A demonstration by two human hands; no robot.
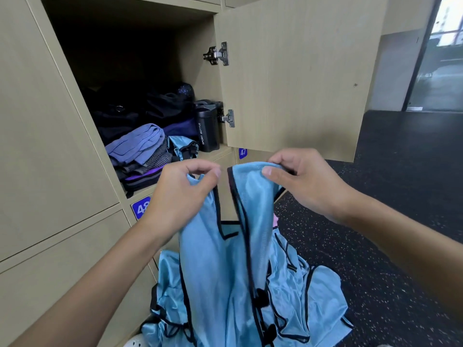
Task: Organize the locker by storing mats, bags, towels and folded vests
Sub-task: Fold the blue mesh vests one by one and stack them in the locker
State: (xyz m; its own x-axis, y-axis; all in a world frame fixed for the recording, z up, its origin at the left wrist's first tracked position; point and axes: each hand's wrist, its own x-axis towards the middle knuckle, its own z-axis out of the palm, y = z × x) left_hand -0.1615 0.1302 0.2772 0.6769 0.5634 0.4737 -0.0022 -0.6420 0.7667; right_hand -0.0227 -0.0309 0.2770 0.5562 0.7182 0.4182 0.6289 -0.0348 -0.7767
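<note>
I hold a light blue vest (215, 259) with black trim by its two shoulder straps in front of the open locker (130, 71). My left hand (183, 194) pinches the left strap and my right hand (305, 181) pinches the right strap. The vest hangs down unfolded. More blue vests (313, 296) lie crumpled on the floor under it. Inside the locker sit a folded blue vest (181, 146), a stack of folded towels (140, 151) and dark bags (150, 106) behind them.
A black sport bottle (206, 128) stands at the locker's right wall. The locker door (295, 76) hangs open to the right. Closed lockers numbered 48 (140, 207) and 47 (242, 152) lie below. Dark speckled floor (400, 171) spreads to the right.
</note>
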